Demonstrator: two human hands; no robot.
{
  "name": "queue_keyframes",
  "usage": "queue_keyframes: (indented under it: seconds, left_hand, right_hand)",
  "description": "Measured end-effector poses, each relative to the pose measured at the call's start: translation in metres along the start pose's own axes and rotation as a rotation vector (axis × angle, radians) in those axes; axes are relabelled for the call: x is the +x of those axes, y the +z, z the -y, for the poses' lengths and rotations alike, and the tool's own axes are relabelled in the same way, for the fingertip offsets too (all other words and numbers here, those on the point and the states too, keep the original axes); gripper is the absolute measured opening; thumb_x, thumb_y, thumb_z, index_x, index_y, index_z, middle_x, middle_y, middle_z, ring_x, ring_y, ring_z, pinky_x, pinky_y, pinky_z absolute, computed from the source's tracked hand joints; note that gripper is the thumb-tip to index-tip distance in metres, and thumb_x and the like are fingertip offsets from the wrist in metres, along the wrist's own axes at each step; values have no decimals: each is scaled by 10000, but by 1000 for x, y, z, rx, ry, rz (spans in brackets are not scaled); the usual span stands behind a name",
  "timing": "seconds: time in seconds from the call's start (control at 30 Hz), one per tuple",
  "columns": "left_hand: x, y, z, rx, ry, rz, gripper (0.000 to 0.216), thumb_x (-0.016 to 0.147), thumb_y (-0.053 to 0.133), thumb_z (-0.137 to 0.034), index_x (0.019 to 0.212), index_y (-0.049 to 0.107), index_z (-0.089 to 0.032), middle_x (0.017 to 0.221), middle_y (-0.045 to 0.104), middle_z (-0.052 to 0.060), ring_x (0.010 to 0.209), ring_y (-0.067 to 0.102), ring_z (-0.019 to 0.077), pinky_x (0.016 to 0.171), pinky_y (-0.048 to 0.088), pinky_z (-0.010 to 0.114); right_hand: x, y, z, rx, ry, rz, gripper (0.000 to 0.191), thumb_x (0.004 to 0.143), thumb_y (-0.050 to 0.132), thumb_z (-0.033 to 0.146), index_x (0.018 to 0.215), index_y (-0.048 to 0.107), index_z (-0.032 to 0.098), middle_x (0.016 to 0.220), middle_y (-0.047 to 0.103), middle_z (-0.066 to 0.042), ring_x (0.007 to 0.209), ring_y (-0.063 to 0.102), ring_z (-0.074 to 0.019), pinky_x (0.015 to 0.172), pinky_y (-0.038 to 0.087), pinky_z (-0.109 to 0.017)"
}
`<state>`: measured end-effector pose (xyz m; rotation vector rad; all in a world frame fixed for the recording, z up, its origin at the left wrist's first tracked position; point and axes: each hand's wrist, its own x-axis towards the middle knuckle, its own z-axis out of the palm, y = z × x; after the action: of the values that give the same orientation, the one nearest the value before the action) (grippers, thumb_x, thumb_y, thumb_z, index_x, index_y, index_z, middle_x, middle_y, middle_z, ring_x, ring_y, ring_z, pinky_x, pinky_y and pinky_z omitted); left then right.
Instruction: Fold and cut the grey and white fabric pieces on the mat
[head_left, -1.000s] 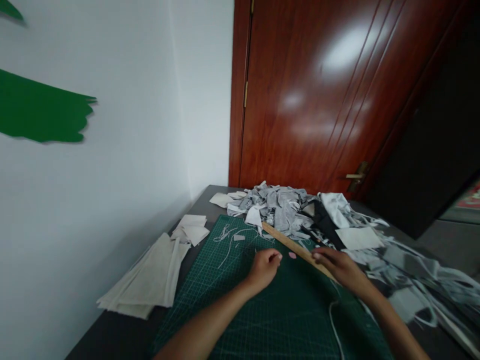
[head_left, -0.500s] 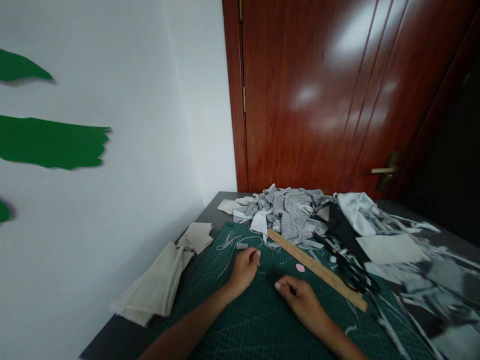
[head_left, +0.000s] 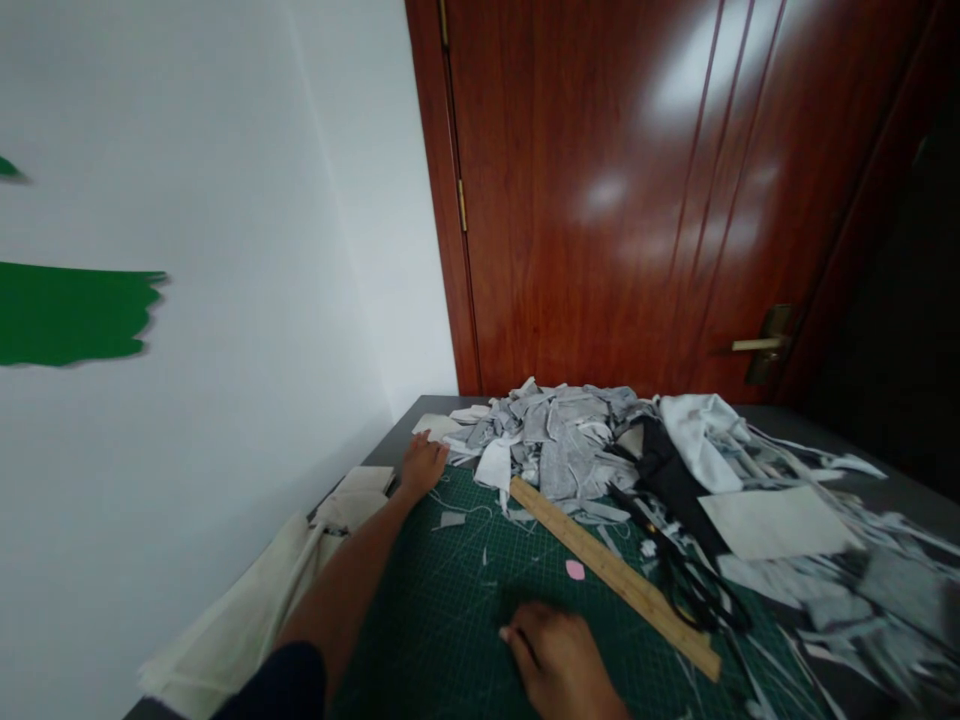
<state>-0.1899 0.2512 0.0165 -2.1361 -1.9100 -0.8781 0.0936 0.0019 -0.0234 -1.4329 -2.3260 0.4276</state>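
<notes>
Left hand [head_left: 424, 467] at cream cloth [head_left: 436, 424], left of centre.
Can't tell if gripping. Right hand [head_left: 559, 652] loosely curled over green mat [head_left: 442, 600], lower centre, contents unclear; pink scrap [head_left: 574, 570] just above.

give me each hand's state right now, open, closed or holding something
Left hand: open, near the cream cloth piece; contact unclear.
Right hand: loosely curled over the green mat; whether it holds anything cannot be told.
</notes>
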Motion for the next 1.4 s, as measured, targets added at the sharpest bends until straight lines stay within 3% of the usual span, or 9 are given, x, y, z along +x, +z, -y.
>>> queue_keyframes:
  seconds: [0.2,0.47,0.73,0.9,1.0,1.1,1.2,1.3,1.4]
  left_hand:
    - [10,20,9,82,54,119,377,983,448,-438,1073,717,-190,1310,693,125,1289,589,295,1143,401,431]
    - [-24,0,0,170,117,32,540,979,429,-459,1376,564,-118,1497,546,189,1355,527,346,1139,409,472]
    - [-76,-38,-10,201,193,38,587,990,432,-469,1484,495,-159,1574,475,161,1411,485,349,1166,401,489]
    - [-101,-80,-6,64,263,-26,558,1011,406,-425,1487,509,-151,1536,520,161,1430,475,332,1202,365,490]
    - [-112,-110,-7,39,300,17,535,1018,373,-424,1466,548,-190,1528,540,114,1417,489,295,1207,357,483]
    - [-121,-137,-21,-139,328,97,535,1027,335,-453,1399,622,-197,1491,580,102,1389,495,282,1205,341,506]
    - [-128,-150,-48,-417,292,176,541,997,402,-554,1224,737,-195,1335,690,113,1314,546,301,1172,368,521]
    - [-136,-142,-81,-829,111,313,526,921,543,-629,1061,786,-184,1225,736,124,1246,598,329,1097,439,507]
    - [-147,-116,-115,-1043,34,445,630,944,462,-682,1078,762,-144,1035,775,147,971,718,316,870,554,491]
  right_hand:
    - [5,11,-6,-48,-72,-3,129,954,593,224,931,720,229,968,801,-59,870,774,-243,717,475,-282]
    - [9,6,-1,-89,-58,16,115,914,634,225,976,731,222,1015,806,-76,917,774,-261,738,504,-280]
    - [-5,-16,9,38,-47,-58,142,964,590,213,930,727,222,990,801,-44,925,753,-200,788,480,-242]
    - [-8,-19,5,131,-57,-84,212,983,567,245,845,724,213,890,783,-35,850,737,-191,758,464,-255]
    - [-8,-17,0,233,-72,-105,197,969,568,256,851,720,218,845,755,-27,810,713,-194,762,474,-281]
    - [-6,-12,-7,478,-20,-219,180,925,615,306,1044,703,204,925,731,-52,808,688,-205,784,514,-325]
    - [-3,-7,-15,792,16,-375,642,783,774,394,1349,547,193,1272,657,-135,1085,668,-258,984,515,-414]
    - [-2,-8,-15,1065,-16,-321,935,649,877,493,1437,448,231,1465,543,-159,1295,586,-301,1097,457,-477]
    - [-4,-14,-6,1190,-80,-253,877,634,877,592,1362,540,238,1434,604,-137,1343,555,-311,1136,420,-492]
